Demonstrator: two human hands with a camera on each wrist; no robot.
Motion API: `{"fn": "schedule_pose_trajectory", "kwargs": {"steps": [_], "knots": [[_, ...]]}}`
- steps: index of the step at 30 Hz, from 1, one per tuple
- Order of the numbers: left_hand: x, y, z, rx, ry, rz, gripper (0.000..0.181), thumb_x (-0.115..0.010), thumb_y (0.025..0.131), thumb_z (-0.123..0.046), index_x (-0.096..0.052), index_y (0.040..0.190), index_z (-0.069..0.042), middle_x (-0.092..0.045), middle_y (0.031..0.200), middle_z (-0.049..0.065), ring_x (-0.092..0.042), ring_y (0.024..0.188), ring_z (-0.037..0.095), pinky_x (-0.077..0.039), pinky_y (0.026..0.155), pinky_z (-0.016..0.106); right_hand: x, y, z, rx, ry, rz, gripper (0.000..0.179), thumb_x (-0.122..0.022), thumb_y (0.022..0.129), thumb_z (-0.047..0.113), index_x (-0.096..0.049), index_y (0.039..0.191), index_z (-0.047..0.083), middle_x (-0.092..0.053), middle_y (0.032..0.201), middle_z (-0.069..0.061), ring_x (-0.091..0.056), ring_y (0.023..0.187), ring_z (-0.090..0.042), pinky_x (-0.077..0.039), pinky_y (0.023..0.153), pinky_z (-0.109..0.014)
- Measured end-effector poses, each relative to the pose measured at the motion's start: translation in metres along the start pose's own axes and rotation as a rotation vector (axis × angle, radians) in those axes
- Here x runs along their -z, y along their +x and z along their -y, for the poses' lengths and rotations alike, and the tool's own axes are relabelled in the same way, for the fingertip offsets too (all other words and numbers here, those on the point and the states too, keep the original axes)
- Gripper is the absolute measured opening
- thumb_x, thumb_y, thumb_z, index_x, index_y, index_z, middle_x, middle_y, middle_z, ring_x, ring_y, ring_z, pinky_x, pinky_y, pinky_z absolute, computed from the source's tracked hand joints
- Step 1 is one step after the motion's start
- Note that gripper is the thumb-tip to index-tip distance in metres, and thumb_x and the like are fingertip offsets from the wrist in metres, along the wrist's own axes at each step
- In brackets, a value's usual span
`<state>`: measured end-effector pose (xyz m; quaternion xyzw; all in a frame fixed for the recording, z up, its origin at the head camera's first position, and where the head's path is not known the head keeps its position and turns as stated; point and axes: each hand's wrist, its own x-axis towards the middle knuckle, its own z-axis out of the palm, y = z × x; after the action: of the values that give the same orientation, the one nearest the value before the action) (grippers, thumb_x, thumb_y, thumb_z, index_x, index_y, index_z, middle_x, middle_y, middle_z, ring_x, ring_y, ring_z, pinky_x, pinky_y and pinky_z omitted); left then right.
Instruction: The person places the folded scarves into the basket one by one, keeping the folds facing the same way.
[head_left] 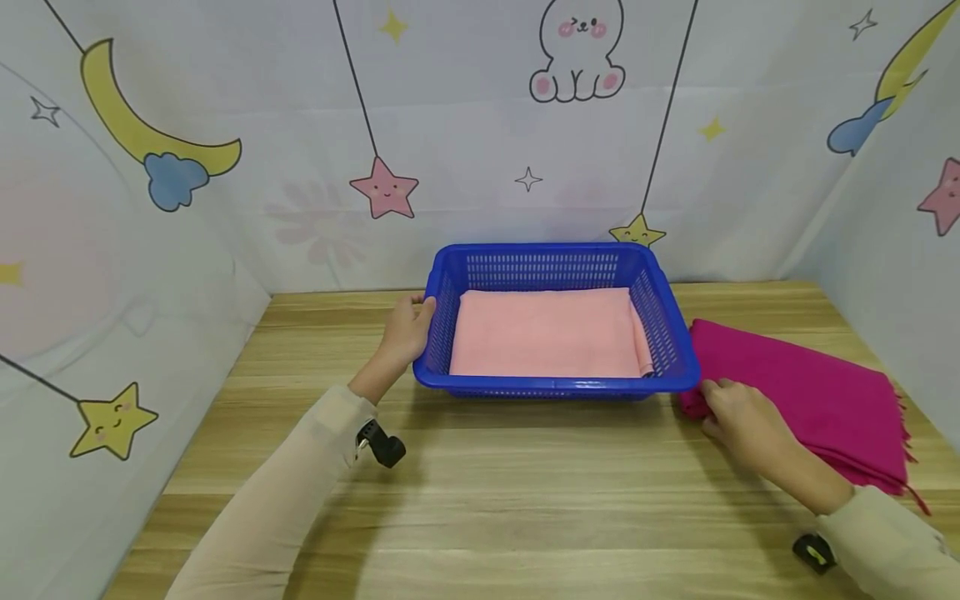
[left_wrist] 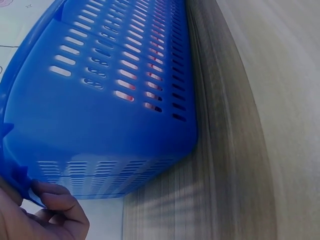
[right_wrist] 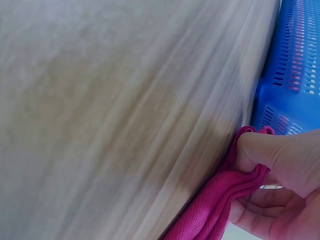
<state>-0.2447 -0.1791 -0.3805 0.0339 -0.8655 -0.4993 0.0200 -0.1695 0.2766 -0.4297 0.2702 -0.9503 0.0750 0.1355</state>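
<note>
A blue plastic basket (head_left: 557, 384) with slotted walls stands on the table, and a folded pink cloth (head_left: 547, 333) lies inside it. My left hand (head_left: 408, 327) grips the basket's left rim; in the left wrist view its fingers (left_wrist: 57, 202) curl under that rim. To the right of the basket lies a folded magenta cloth (head_left: 810, 392) with a fringed right end. My right hand (head_left: 750, 423) pinches this cloth at its near left corner, close beside the basket. In the right wrist view the thumb presses into the bunched magenta folds (right_wrist: 220, 195).
The wood-grain table (head_left: 525, 500) reaches out in front of the basket and to both sides. A white printed curtain (head_left: 465, 150) with stars and moons hangs behind and at the sides. Small black cameras (head_left: 384, 444) are strapped to both wrists.
</note>
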Motion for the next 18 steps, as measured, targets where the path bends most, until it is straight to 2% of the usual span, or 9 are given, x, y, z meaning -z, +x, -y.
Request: {"fn": "schedule_pose_trajectory", "kwargs": {"steps": [6, 13, 18], "knots": [[-0.0011, 0.0, 0.001, -0.011, 0.023, -0.012, 0.049, -0.036, 0.109, -0.026, -0.04, 0.138, 0.014, -0.062, 0.117, 0.032, -0.066, 0.1, 0.039, -0.057, 0.08, 0.042, 0.0009, -0.0009, 0.0005, -0.013, 0.013, 0.001, 0.027, -0.07, 0.063, -0.008, -0.048, 0.073, 0.004, -0.045, 0.062, -0.004, -0.046, 0.055, -0.02, -0.037, 0.046, -0.037], [-0.002, -0.0009, 0.0012, -0.017, 0.037, -0.021, 0.049, -0.036, 0.109, -0.027, -0.041, 0.137, 0.014, -0.061, 0.119, 0.032, -0.065, 0.103, 0.04, -0.056, 0.085, 0.046, 0.001, -0.0021, 0.001, -0.011, 0.022, 0.003, 0.027, -0.069, 0.063, -0.007, -0.046, 0.072, 0.005, -0.044, 0.062, -0.003, -0.044, 0.054, -0.019, -0.036, 0.045, -0.037], [-0.0018, 0.0, 0.0017, -0.005, 0.045, -0.013, 0.05, -0.035, 0.11, -0.027, -0.04, 0.139, 0.013, -0.06, 0.121, 0.032, -0.065, 0.104, 0.04, -0.056, 0.084, 0.044, 0.0019, -0.0034, 0.0031, -0.006, 0.026, 0.016, 0.027, -0.069, 0.064, -0.008, -0.046, 0.073, 0.005, -0.044, 0.063, -0.003, -0.043, 0.055, -0.018, -0.036, 0.046, -0.036]]}}
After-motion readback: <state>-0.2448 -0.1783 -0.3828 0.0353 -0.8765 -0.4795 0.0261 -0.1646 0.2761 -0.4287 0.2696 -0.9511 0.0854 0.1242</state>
